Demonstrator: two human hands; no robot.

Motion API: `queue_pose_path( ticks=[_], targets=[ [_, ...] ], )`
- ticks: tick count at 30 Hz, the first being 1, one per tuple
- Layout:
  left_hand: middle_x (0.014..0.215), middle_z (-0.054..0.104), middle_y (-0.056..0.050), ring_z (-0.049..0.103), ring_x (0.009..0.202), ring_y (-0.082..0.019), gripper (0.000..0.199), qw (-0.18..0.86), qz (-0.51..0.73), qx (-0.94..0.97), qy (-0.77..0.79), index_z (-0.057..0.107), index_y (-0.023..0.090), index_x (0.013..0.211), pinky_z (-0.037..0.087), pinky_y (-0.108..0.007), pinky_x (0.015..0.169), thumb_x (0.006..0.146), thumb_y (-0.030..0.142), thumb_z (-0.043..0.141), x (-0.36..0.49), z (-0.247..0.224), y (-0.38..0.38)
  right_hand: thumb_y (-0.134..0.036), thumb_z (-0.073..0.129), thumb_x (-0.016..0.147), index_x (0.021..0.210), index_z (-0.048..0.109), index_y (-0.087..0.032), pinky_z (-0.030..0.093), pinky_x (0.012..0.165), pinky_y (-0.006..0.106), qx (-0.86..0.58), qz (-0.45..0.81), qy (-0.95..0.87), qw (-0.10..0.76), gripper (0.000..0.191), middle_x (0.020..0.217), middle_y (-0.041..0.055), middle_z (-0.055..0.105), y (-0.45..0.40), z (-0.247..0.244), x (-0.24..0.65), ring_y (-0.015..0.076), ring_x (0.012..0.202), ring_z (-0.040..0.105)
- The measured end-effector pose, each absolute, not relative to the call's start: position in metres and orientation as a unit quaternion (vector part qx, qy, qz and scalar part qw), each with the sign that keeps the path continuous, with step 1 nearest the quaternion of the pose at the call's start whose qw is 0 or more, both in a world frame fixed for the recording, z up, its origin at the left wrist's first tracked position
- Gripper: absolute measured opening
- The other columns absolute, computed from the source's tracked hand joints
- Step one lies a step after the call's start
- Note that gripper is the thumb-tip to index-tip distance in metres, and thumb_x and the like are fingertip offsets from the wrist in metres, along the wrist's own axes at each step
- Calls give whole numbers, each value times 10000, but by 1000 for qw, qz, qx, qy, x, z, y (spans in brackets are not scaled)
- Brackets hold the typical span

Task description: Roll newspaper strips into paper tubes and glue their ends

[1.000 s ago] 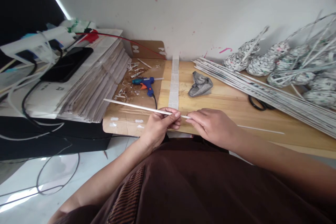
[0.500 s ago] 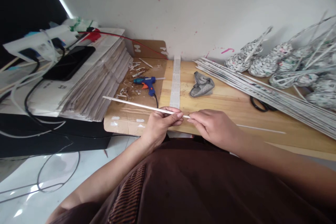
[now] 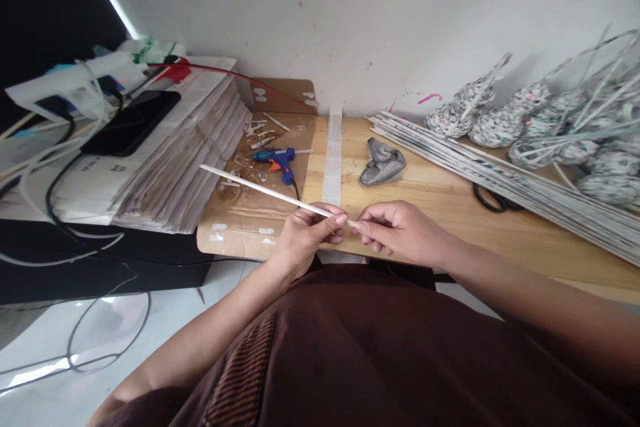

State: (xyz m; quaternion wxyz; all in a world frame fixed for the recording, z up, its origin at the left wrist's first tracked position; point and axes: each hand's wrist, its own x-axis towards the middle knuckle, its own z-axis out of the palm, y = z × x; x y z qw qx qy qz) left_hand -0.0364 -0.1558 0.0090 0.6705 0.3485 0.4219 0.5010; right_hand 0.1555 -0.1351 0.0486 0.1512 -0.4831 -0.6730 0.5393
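A thin white paper stick (image 3: 265, 192) slants from upper left down to my hands, above the table's front edge. Near its lower right end, my left hand (image 3: 313, 230) pinches it between thumb and fingers. My right hand (image 3: 395, 230) grips the tip of that end, thumb against fingertips, close beside my left fingertips. Behind the stick a blue glue gun (image 3: 284, 161) lies on a brown cardboard sheet (image 3: 240, 230) with paper scraps. A grey crumpled cloth (image 3: 383, 161) rests on the wood behind my right hand.
On the left, a phone (image 3: 133, 121) and cables lie on a tall paper stack (image 3: 185, 153). At right, a bundle of paper sticks (image 3: 500, 180) crosses the wooden table (image 3: 425, 207), with black scissor handles (image 3: 487, 199) under it and woven paper pieces (image 3: 500, 123) behind.
The stick's far end has risen slightly. My right-hand fingers have shifted and curled differently at its near end. The thin stick seen beyond my right wrist no longer shows.
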Motion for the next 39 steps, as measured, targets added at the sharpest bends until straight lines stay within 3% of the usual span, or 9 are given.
queue_pose_path(
  ticks=[4, 9, 12, 18, 21, 23, 30, 35, 39],
  targets=[
    [629, 654, 6, 591, 555, -74, 251, 656, 511, 339, 439, 732, 141, 810, 504, -187, 542, 648, 286, 856, -40, 9, -155, -409, 565, 906, 758, 647, -170, 404, 533, 227, -488, 460, -722, 169, 293, 664, 2, 618, -135, 48, 156, 90, 550, 524],
    [642, 681, -2, 625, 554, -82, 236, 657, 524, 345, 418, 750, 144, 806, 524, -188, 561, 631, 252, 866, -42, 10, -156, -521, 506, 924, 914, 633, -142, 263, 413, 211, -448, 696, -552, 105, 399, 587, -50, 452, -132, 46, 163, 56, 418, 362],
    [645, 683, -4, 627, 556, -78, 226, 658, 533, 332, 416, 749, 142, 797, 529, -182, 565, 634, 250, 864, -43, 11, -156, -558, 495, 920, 961, 614, -152, 241, 403, 213, -444, 714, -534, 87, 425, 597, -48, 461, -131, 47, 165, 62, 412, 371],
    [645, 669, -7, 622, 565, -86, 277, 677, 515, 309, 426, 719, 129, 855, 527, -187, 544, 664, 283, 848, -41, 9, -156, -383, 489, 968, 883, 636, -177, 365, 632, 284, -435, 282, -842, 150, 266, 717, 21, 611, -142, 45, 160, 137, 645, 540],
    [638, 669, -15, 620, 557, -85, 271, 668, 515, 320, 432, 709, 111, 817, 525, -188, 548, 662, 283, 850, -41, 8, -156, -355, 433, 994, 922, 640, -162, 368, 686, 315, -416, 195, -875, 150, 292, 806, 63, 651, -145, 42, 159, 178, 742, 580],
    [639, 673, -18, 624, 565, -84, 253, 661, 518, 335, 427, 716, 111, 819, 529, -187, 562, 672, 272, 844, -41, 7, -156, -391, 420, 997, 906, 636, -172, 370, 650, 301, -434, 259, -851, 145, 320, 740, 41, 630, -145, 42, 161, 160, 682, 570],
    [618, 671, -9, 630, 567, -91, 205, 675, 516, 355, 390, 721, 132, 809, 536, -193, 555, 688, 251, 835, -40, 5, -157, -550, 455, 940, 872, 565, -169, 276, 386, 202, -399, 735, -545, 67, 402, 547, -57, 449, -135, 47, 171, 78, 410, 425],
    [633, 676, -9, 629, 561, -89, 234, 693, 485, 354, 399, 723, 136, 845, 552, -200, 557, 687, 265, 836, -40, 5, -158, -539, 464, 936, 881, 596, -159, 333, 399, 206, -414, 708, -567, 80, 407, 581, -40, 490, -135, 45, 170, 87, 441, 477],
    [626, 659, -3, 618, 568, -84, 254, 678, 512, 322, 418, 708, 131, 828, 532, -180, 536, 672, 278, 844, -42, 7, -156, -421, 440, 976, 896, 637, -181, 379, 512, 225, -460, 500, -726, 105, 321, 621, -19, 572, -140, 46, 169, 89, 502, 516]
  ],
)
